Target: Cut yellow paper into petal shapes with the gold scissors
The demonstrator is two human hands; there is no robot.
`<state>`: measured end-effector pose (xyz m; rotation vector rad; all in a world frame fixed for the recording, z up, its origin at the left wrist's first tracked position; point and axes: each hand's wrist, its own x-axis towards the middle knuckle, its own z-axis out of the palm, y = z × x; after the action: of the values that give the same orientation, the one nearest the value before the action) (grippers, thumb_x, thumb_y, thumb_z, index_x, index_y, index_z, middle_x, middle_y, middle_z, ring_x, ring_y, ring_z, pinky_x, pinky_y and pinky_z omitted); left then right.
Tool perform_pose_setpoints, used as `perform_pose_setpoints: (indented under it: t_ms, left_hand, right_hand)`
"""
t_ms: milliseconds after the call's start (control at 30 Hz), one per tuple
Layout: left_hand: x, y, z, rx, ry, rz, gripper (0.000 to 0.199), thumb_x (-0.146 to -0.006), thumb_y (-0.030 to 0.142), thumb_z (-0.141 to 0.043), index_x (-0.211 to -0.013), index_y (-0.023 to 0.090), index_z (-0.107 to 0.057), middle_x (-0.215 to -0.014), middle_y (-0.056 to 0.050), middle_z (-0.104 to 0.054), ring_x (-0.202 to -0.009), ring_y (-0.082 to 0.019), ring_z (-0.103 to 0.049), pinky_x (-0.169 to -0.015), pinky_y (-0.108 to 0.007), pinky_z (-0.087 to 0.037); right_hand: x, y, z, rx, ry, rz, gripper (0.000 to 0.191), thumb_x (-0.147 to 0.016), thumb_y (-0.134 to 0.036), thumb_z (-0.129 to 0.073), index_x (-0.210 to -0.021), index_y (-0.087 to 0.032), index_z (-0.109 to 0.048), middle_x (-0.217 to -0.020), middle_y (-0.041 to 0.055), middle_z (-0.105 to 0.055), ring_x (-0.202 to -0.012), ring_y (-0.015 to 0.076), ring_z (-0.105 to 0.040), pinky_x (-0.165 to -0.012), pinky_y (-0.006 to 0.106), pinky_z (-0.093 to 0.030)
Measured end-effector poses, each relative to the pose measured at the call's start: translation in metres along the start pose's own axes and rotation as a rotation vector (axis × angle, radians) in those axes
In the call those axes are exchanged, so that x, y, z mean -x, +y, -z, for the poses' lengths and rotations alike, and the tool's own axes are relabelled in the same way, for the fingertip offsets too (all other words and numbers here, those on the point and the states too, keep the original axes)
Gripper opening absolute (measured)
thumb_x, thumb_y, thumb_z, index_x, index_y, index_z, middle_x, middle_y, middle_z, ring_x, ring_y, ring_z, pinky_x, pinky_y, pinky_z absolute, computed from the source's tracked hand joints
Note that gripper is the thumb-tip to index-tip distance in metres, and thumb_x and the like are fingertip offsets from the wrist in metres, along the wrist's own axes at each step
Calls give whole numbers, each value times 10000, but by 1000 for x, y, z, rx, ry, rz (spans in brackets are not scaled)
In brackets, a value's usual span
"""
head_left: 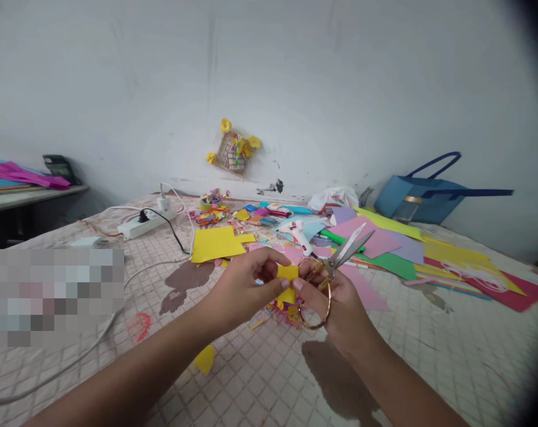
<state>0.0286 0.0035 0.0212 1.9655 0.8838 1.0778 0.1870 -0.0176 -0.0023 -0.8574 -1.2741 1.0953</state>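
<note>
Between the fingertips of my left hand (pixel 248 287) is a small yellow paper piece (pixel 287 274), pinched near its middle. My right hand (pixel 340 308) keeps a pair of gold-handled scissors (pixel 335 261) hooked on its fingers, blades apart and aimed up to the right. The right thumb also touches the paper's edge. Behind and below the paper lies a heap of small colourful paper scraps (pixel 289 315), partly covered by my hands. A yellow cut petal shape (pixel 204 359) rests on the table below my left forearm.
Yellow sheets (pixel 215 243) lie behind my left hand. A white glue gun (pixel 299 236) sits beyond the scissors, with coloured paper (pixel 375 240) spread to its right. A power strip (pixel 146 224) trails cables on the left. A blue bag (pixel 422 198) stands at the back right.
</note>
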Motion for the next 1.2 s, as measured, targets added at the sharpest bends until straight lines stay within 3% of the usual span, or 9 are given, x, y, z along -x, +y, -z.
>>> perform_pose_setpoints:
  t_ms: [467,733,867,1000,1100,1200]
  left_hand:
    - [3,-3,-7,159,28,65,245,-712,267,-650,-923,177,-562,-770,-18,-585,-701,-131,-560,-608,-269,-426]
    - [1,-3,-7,297,-26,114,270,-688,280,-672,-910,157,-581,-691,-3,-566,-614,-108,-532,-533,-235,-400]
    - [1,-1,-8,381,-30,130,248,-676,230,-669,-896,147,-589,-665,11,-538,-608,-102,-515,-546,-236,-404]
    - [2,2,-9,400,-13,127,354,-688,218,-667,-1021,180,-553,-622,55,-468,-559,-74,-459,-532,-213,-379]
    - [4,4,-8,342,-44,140,181,-737,287,-623,-823,135,-576,-641,28,-491,-576,-80,-457,-535,-218,-365]
    - [5,6,-8,246,-58,125,226,-773,325,-578,-682,119,-568,-619,9,-507,-572,-85,-437,-523,-216,-341]
  right_hand:
    - [5,-3,0,106,36,75,153,-706,-301,-676,-759,-210,-564,-666,-25,-547,-590,119,-537,-529,228,-464]
    - [8,-2,2,179,54,118,125,-742,-292,-645,-770,-237,-537,-710,-12,-524,-612,143,-521,-527,259,-433]
    - [10,-5,0,212,40,157,119,-759,-252,-617,-757,-245,-499,-684,-35,-494,-527,109,-484,-472,234,-402]
    - [12,-9,-3,309,63,259,139,-759,-188,-599,-739,-244,-474,-595,-62,-457,-432,79,-443,-402,201,-354]
    - [13,-10,-3,408,85,355,146,-759,-154,-589,-729,-243,-477,-563,-65,-466,-416,74,-439,-384,188,-324]
    - [14,-10,-2,457,94,397,167,-749,-125,-590,-723,-241,-473,-574,-64,-484,-390,61,-411,-363,182,-287]
